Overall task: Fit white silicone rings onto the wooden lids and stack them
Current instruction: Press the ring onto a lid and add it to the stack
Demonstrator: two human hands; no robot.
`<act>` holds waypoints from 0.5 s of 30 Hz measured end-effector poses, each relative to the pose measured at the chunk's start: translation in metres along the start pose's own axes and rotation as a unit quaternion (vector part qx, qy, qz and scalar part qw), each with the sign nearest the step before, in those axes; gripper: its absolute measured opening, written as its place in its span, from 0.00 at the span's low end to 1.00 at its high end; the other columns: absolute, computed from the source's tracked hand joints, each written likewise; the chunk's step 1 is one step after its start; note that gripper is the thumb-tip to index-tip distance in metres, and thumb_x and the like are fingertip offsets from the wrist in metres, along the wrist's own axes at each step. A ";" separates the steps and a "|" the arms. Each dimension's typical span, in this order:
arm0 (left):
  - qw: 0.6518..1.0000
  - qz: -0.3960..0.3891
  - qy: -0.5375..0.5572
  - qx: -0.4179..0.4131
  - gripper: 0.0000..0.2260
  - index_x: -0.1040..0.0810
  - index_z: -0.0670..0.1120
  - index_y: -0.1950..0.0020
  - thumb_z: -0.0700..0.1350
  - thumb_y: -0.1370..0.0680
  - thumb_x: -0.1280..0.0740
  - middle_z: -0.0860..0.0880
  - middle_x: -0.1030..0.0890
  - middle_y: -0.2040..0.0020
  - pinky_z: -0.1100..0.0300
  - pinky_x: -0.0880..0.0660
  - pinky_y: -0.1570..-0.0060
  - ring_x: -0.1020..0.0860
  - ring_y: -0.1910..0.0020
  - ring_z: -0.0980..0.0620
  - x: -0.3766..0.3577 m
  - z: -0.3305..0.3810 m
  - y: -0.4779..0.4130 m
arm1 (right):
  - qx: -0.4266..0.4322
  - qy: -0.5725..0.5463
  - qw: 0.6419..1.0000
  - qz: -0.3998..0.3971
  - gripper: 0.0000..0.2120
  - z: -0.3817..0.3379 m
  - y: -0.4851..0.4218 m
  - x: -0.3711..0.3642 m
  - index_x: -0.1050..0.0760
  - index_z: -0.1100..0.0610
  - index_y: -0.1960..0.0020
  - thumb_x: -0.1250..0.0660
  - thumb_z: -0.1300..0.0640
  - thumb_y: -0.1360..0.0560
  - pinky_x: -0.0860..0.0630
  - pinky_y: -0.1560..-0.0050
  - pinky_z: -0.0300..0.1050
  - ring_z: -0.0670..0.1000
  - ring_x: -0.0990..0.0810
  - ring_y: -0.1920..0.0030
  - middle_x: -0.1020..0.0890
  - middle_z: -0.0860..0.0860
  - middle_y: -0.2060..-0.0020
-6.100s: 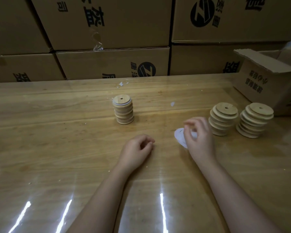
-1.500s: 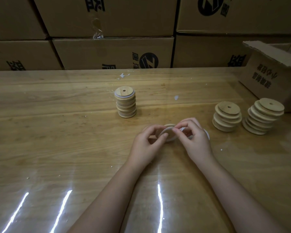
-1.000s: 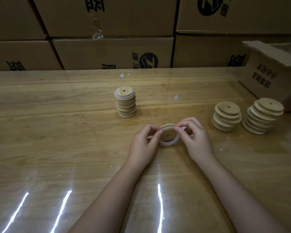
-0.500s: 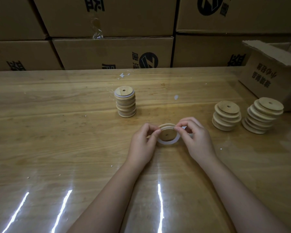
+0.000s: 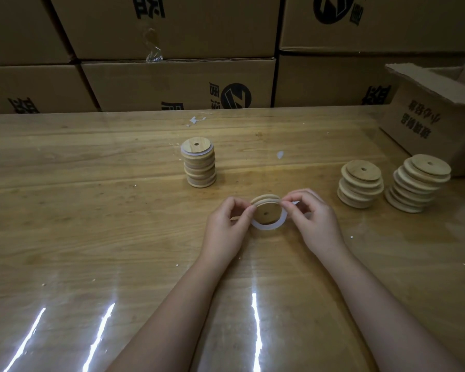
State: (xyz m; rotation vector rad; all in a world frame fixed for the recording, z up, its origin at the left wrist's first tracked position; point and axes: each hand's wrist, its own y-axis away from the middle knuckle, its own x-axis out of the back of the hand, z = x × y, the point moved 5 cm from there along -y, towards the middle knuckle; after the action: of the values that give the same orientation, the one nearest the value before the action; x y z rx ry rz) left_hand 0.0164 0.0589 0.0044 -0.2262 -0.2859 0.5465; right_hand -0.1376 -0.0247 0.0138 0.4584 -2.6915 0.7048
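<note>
Left grip (image 5: 226, 226) pinching wooden lid (image 5: 266, 212), right grip (image 5: 314, 218) pinching white ring (image 5: 269, 227) against it, just above desk (image 5: 91, 224) centre. Fitting step looking half done: ring sagging loose below lid. Next calling for seating ring all round, then topping ringed stack (image 5: 199, 162) toward far edge.

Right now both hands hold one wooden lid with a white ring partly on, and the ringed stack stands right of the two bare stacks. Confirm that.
No. In the head view the ringed stack stands left of the inner bare stack and the outer bare stack. Otherwise right: the left hand and right hand hold one wooden lid with a white ring partly on.
</note>
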 end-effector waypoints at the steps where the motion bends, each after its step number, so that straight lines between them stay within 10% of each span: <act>1: 1.000 0.001 0.001 0.003 0.07 0.24 0.51 0.59 0.40 0.25 0.31 0.57 0.21 0.61 0.74 0.30 0.62 0.23 0.62 0.67 0.000 -0.001 0.000 | -0.007 -0.005 1.000 -0.001 0.04 0.001 0.000 0.000 0.21 0.55 0.58 0.31 0.62 0.26 0.28 0.60 0.35 0.44 0.25 0.62 0.22 0.43 0.58; 15: 0.998 0.007 -0.061 0.008 0.08 0.26 0.55 0.58 0.43 0.22 0.34 0.58 0.21 0.60 0.63 0.25 0.57 0.22 0.60 0.59 0.002 -0.008 -0.003 | -0.026 0.006 0.999 -0.020 0.03 0.002 0.000 -0.003 0.22 0.59 0.57 0.33 0.62 0.25 0.30 0.59 0.29 0.40 0.26 0.62 0.23 0.44 0.58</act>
State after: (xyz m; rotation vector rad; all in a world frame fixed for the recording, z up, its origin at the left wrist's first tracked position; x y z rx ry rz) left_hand 0.0222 0.0565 -0.0014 -0.1802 -0.3994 0.5768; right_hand -0.1357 -0.0252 0.0111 0.4929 -2.6737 0.6236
